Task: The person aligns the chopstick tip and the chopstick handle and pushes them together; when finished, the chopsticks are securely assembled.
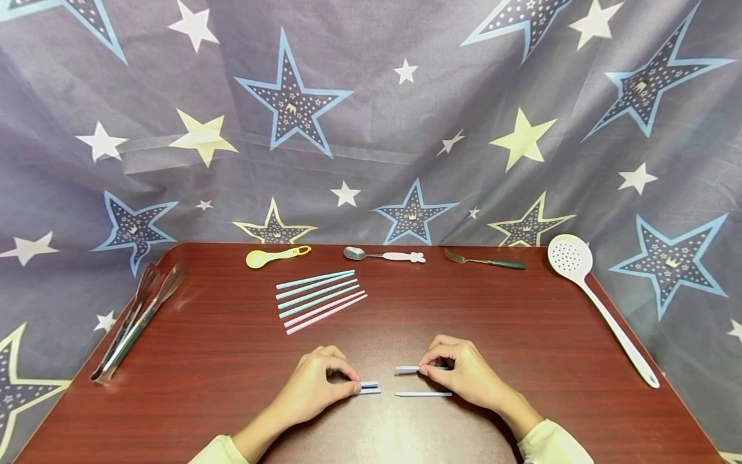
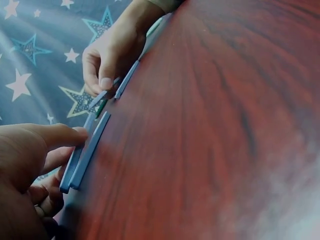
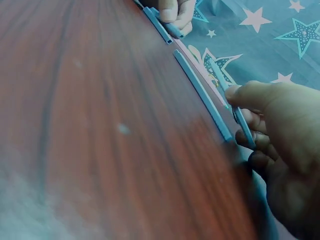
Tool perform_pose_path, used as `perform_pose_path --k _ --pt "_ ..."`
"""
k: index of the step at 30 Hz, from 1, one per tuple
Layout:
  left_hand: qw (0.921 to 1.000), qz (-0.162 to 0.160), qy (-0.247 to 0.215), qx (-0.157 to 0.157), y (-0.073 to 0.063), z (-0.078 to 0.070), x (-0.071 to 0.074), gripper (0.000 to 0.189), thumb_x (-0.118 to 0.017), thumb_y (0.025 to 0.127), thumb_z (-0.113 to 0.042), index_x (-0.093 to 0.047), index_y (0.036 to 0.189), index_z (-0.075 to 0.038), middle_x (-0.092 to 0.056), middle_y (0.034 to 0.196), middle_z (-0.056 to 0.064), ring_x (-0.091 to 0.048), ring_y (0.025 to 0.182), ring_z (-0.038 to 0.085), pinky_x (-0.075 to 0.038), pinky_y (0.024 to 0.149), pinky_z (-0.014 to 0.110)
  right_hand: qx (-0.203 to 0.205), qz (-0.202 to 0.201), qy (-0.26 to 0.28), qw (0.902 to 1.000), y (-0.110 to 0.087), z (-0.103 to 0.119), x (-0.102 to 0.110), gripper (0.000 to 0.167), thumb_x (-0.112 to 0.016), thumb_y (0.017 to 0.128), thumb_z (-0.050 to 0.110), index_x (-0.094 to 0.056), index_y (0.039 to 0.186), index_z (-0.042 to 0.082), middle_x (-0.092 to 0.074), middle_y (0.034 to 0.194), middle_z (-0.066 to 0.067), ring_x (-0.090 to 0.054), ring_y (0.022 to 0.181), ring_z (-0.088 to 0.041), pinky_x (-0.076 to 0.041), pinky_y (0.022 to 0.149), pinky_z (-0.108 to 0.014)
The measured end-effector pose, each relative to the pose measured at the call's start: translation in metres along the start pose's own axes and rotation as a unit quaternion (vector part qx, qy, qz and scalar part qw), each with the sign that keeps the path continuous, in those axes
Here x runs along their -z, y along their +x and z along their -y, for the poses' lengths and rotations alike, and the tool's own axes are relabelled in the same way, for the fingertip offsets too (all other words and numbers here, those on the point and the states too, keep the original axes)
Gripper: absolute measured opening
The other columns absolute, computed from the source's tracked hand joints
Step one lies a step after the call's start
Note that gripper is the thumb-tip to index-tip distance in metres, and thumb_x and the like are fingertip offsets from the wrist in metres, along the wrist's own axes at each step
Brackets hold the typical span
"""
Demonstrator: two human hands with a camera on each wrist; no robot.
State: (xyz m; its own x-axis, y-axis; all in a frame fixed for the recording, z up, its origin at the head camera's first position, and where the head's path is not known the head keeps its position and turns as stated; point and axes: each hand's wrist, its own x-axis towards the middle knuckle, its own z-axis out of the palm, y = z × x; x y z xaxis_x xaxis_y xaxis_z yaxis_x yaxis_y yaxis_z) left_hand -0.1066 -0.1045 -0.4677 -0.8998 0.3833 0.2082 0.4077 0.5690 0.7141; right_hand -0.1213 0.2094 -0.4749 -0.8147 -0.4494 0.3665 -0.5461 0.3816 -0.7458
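My left hand (image 1: 315,386) pinches a short blue stick (image 2: 76,160) between thumb and fingers, low over the table. A second short stick (image 2: 92,150) lies right alongside it. To the right, my right hand (image 1: 464,374) pinches another slim blue stick (image 1: 408,370), its free end pointing left toward the left hand's stick. On the table just in front of that hand lies a matching blue stick (image 1: 423,394). The pieces look like halves of chopsticks; one on the left shows a hollow square end in the right wrist view. A gap separates the left and right sticks.
Several blue chopsticks (image 1: 315,288) and two pink chopsticks (image 1: 327,316) lie beyond the hands. Along the back are a yellow spoon (image 1: 269,257), a white-handled spoon (image 1: 388,256) and a fork (image 1: 487,261). Metal tongs (image 1: 139,322) lie left, a white skimmer (image 1: 603,306) right.
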Motion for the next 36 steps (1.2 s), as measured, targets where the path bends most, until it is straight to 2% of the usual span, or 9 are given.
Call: perform_pose_path --k 4,7,9,12,15,18,22,28,36 --pt "0.9996 -0.007 -0.028 0.009 0.003 -0.004 0.007 0.014 -0.087 0.082 -0.022 -0.078 0.080 -0.032 -0.064 0.085 -0.017 -0.058 0.080 0.001 -0.049 0.071 0.021 -0.004 -0.008 0.004 1.0000 0.002 0.005 0.003 0.009 -0.080 0.090 0.011 -0.078 0.089 0.020 -0.068 0.086 0.007 -0.058 0.068 0.001 -0.051 0.059 -0.022" --pt "0.9992 -0.020 -0.033 -0.003 0.009 -0.008 0.016 0.010 -0.086 0.084 -0.022 -0.078 0.083 -0.028 -0.066 0.086 -0.017 -0.061 0.079 -0.001 -0.053 0.070 0.022 -0.002 -0.020 0.000 0.9998 0.006 0.012 0.008 0.008 -0.080 0.090 0.010 -0.078 0.090 0.018 -0.067 0.086 0.006 -0.060 0.062 0.000 -0.050 0.056 -0.021" --pt "0.9992 -0.031 -0.025 -0.006 0.013 -0.011 0.023 0.006 -0.084 0.086 -0.025 -0.078 0.086 -0.027 -0.069 0.085 -0.019 -0.062 0.076 -0.002 -0.053 0.069 0.022 0.013 -0.033 -0.008 0.9993 0.009 0.016 0.011 0.009 -0.080 0.089 0.008 -0.077 0.090 0.017 -0.067 0.086 0.007 -0.061 0.063 0.000 -0.050 0.055 -0.022" --pt "0.9985 -0.054 -0.007 -0.005 0.020 -0.017 0.033 0.004 -0.083 0.088 -0.027 -0.079 0.088 -0.026 -0.072 0.082 -0.022 -0.062 0.072 -0.003 -0.052 0.067 0.021 0.045 -0.063 -0.032 0.9965 0.016 0.021 0.015 0.014 -0.081 0.087 0.004 -0.077 0.090 0.016 -0.067 0.086 0.007 -0.059 0.072 -0.001 -0.048 0.059 -0.023" --pt "0.9972 -0.074 0.011 -0.005 0.026 -0.021 0.039 0.004 -0.082 0.088 -0.028 -0.079 0.089 -0.027 -0.072 0.079 -0.023 -0.058 0.066 -0.004 -0.048 0.063 0.019 0.052 -0.078 -0.036 0.9950 0.023 0.027 0.018 0.015 -0.081 0.086 0.002 -0.076 0.090 0.016 -0.067 0.088 0.007 -0.057 0.074 -0.002 -0.047 0.059 -0.023" --pt "0.9959 -0.087 0.012 -0.021 0.032 -0.024 0.041 0.005 -0.082 0.089 -0.025 -0.078 0.089 -0.028 -0.072 0.079 -0.022 -0.057 0.067 -0.005 -0.048 0.063 0.020 0.046 -0.087 -0.034 0.9945 0.029 0.032 0.021 0.016 -0.080 0.087 0.001 -0.076 0.091 0.016 -0.067 0.090 0.008 -0.056 0.074 -0.003 -0.046 0.059 -0.022" --pt "0.9955 -0.087 -0.001 -0.038 0.037 -0.028 0.041 0.004 -0.081 0.090 -0.025 -0.078 0.090 -0.027 -0.072 0.079 -0.021 -0.056 0.067 -0.004 -0.047 0.063 0.020 0.045 -0.100 -0.028 0.9936 0.034 0.036 0.021 0.021 -0.078 0.087 -0.002 -0.075 0.092 0.017 -0.067 0.091 0.006 -0.057 0.076 -0.004 -0.047 0.060 -0.022" --pt "0.9949 -0.087 -0.011 -0.051 0.037 -0.031 0.039 0.010 -0.083 0.088 -0.019 -0.078 0.091 -0.027 -0.074 0.080 -0.019 -0.057 0.068 -0.003 -0.049 0.065 0.020 0.039 -0.106 -0.026 0.9932 0.036 0.039 0.015 0.021 -0.078 0.088 -0.002 -0.074 0.093 0.018 -0.067 0.092 0.006 -0.061 0.081 -0.004 -0.051 0.068 -0.020" --pt "0.9931 -0.088 -0.023 -0.074 0.037 -0.033 0.035 0.010 -0.082 0.088 -0.015 -0.078 0.092 -0.023 -0.075 0.083 -0.015 -0.058 0.070 -0.003 -0.050 0.065 0.020 0.041 -0.104 -0.024 0.9934 0.035 0.040 0.008 0.018 -0.077 0.089 -0.001 -0.073 0.092 0.016 -0.066 0.091 0.006 -0.059 0.079 -0.005 -0.049 0.068 -0.018"
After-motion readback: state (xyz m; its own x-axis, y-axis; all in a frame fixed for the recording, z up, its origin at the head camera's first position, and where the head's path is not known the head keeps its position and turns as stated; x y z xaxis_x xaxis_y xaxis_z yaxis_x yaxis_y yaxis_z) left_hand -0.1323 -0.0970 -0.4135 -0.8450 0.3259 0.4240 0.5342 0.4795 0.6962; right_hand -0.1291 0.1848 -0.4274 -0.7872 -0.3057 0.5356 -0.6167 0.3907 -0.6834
